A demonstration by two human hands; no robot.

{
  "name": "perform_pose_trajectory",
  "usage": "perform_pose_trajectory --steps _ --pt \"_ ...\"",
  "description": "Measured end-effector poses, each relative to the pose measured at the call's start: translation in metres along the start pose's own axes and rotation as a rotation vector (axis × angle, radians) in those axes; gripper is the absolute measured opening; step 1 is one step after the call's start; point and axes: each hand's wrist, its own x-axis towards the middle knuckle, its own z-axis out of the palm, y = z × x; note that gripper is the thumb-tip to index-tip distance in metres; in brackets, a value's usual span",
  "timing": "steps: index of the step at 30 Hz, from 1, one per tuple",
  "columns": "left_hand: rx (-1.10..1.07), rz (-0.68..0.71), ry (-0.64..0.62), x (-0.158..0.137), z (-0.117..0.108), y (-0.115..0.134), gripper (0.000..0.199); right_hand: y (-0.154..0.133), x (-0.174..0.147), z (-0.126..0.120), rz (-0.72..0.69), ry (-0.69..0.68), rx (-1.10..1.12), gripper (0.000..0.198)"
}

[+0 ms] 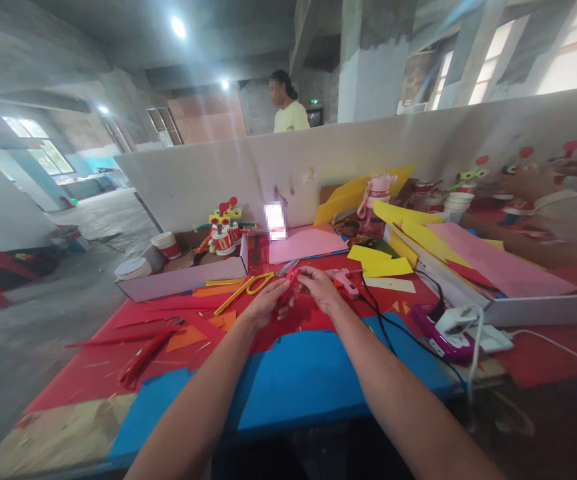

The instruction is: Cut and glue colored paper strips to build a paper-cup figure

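Note:
My left hand (269, 301) and my right hand (318, 288) meet over the middle of the table, fingers pinched on a small red strip (291, 275). Whether the strip is paper or foam I cannot tell, and the fingers partly cover it. Just beyond my left hand lie yellow-handled scissors (258, 283), their blades pointing right behind the strip. A pink glue gun (345, 281) rests right of my right hand. Left of my left hand are orange paper pieces (181, 340) and red strips (143, 353). Blue sheet (288, 380) covers the table's near side under my forearms.
A toy robot made from a cup (225, 240) stands in a low tray (188, 281). Behind my hands are a pink sheet (308, 245) and a bright phone-like screen (275, 221). Cables run to a purple power strip (441, 333). A person (291, 115) is beyond the partition.

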Motion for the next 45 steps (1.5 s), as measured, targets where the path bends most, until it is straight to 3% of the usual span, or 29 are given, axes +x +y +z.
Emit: perform_pose_trajectory --steps 7,17,25,29,33,39,42,45 --pt "0.029 0.052 -0.010 0.003 -0.003 -0.004 0.028 0.001 0.000 -0.001 -0.005 0.007 -0.040 0.045" --pt "0.059 0.052 0.009 0.001 0.003 -0.002 0.028 0.003 0.003 -0.005 -0.091 0.117 -0.139 0.036" --pt "0.067 -0.061 -0.060 -0.001 0.002 -0.005 0.031 0.007 0.001 -0.003 -0.077 0.034 -0.216 0.038" --pt "0.090 -0.096 -0.108 -0.003 0.002 -0.004 0.031 0.004 -0.002 -0.003 -0.047 -0.106 -0.296 0.034" --pt "0.155 -0.064 -0.048 0.000 0.002 -0.005 0.034 0.003 -0.001 -0.005 -0.090 -0.027 -0.378 0.031" --pt "0.431 0.089 0.066 0.008 -0.002 -0.012 0.026 0.010 0.004 -0.010 -0.101 0.071 -0.469 0.026" --pt "0.779 0.204 0.131 0.007 -0.011 -0.005 0.018 0.015 0.006 -0.010 -0.134 0.102 -0.428 0.026" --pt "1.187 0.377 0.327 0.000 -0.035 0.016 0.017 0.018 0.007 -0.009 -0.121 0.132 -0.352 0.028"
